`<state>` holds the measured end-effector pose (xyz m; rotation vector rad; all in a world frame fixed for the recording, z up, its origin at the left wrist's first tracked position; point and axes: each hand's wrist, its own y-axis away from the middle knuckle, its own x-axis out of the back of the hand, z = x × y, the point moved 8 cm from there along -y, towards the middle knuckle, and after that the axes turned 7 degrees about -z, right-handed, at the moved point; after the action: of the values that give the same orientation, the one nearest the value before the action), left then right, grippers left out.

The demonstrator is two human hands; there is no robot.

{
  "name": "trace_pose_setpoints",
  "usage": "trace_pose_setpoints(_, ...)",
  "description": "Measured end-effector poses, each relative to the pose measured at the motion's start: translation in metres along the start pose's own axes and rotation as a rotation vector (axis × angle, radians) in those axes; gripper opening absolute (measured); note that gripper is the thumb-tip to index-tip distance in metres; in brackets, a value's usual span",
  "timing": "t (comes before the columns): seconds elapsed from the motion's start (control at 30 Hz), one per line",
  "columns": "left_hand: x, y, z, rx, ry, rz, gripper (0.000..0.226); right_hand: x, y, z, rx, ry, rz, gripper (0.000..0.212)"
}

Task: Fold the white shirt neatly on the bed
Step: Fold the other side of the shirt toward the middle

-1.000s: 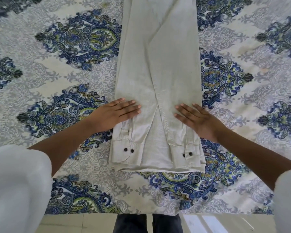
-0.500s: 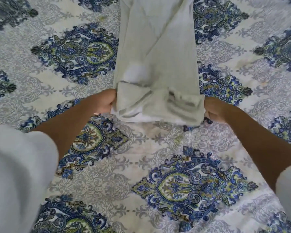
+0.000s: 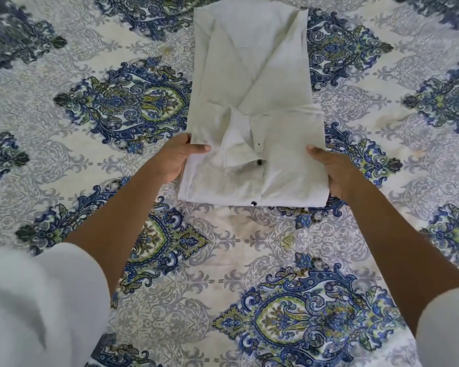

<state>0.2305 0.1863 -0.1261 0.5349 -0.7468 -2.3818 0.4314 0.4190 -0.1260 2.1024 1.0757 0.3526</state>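
On my screen the white woven shirt [image 3: 252, 75] lies on the bed, on a pale patterned bedspread [image 3: 249, 247] with grey scrollwork and large blue and green medallions. The shirt is folded into a long narrow band that runs away from the person, a little above the middle of the view. Its near end is turned back over the band, so the near part is a thicker double layer. On this layer I see the front opening with three small dark buttons [image 3: 259, 162]; one of them sits just at the near folded edge.

The left hand [image 3: 178, 161] grasps the left edge of the turned-back layer. Its thumb lies on top of the cloth and points inward, and its fingers go under the cloth, mostly hidden. The right hand [image 3: 334, 173] grasps the right edge in the same way, thumb on top and fingers hidden below. Both hands pinch the cloth. I cannot tell whether the near edge rests on the bedspread or is held a little above it.

The person's loose white sleeves [image 3: 37, 300] fill the lower corners, and both forearms are bare
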Motion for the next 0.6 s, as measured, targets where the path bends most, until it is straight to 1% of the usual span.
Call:
trace_pose_setpoints(0.07,-0.008,-0.006,0.013,-0.035,-0.050,0.004,0.023,0.001,-0.008,-0.005,0.021,0.007,0.048,0.066)
trace_pose_setpoints(0.1,-0.009,-0.008,0.016,-0.030,-0.049,0.039,0.020,0.003,-0.010,-0.006,0.021,0.016,0.061,0.075)
trace_pose_setpoints(0.13,-0.006,-0.011,0.016,-0.022,-0.032,0.086,0.019,0.005,-0.015,-0.005,0.021,0.009,0.065,0.076)
trace_pose_setpoints(0.17,-0.001,-0.013,0.014,-0.005,-0.011,0.141,0.021,0.004,-0.015,-0.005,0.017,0.002,0.068,0.067)
trace_pose_setpoints(0.23,0.007,-0.013,0.009,0.031,0.030,0.220,0.027,0.002,-0.014,-0.005,-0.007,-0.002,0.079,0.041)
trace_pose_setpoints(0.27,0.008,-0.013,0.008,0.035,0.058,0.233,0.027,0.005,-0.018,-0.005,-0.017,0.003,0.103,0.036)
trace_pose_setpoints(0.37,0.009,-0.018,0.012,0.025,0.105,0.239,0.033,0.011,-0.023,-0.020,0.053,0.043,0.197,0.051)
trace_pose_setpoints(0.4,0.009,-0.022,0.015,0.017,0.082,0.237,0.035,0.012,-0.027,-0.028,0.103,0.053,0.212,0.044)
trace_pose_setpoints(0.47,0.010,-0.027,0.024,0.000,-0.007,0.229,0.025,0.003,-0.030,-0.043,0.168,0.038,0.163,0.018)
trace_pose_setpoints(0.5,0.009,-0.029,0.029,-0.010,-0.027,0.219,0.019,0.001,-0.033,-0.047,0.178,0.021,0.131,0.009)
trace_pose_setpoints(0.53,0.010,-0.030,0.033,-0.027,-0.008,0.210,0.017,0.000,-0.036,-0.049,0.176,0.000,0.109,0.003)
trace_pose_setpoints(0.57,0.012,-0.031,0.037,-0.051,0.062,0.201,0.015,0.002,-0.040,-0.050,0.173,-0.042,0.082,0.002)
trace_pose_setpoints(0.6,0.014,-0.031,0.038,-0.079,0.150,0.194,0.013,0.005,-0.044,-0.050,0.166,-0.095,0.060,0.005)
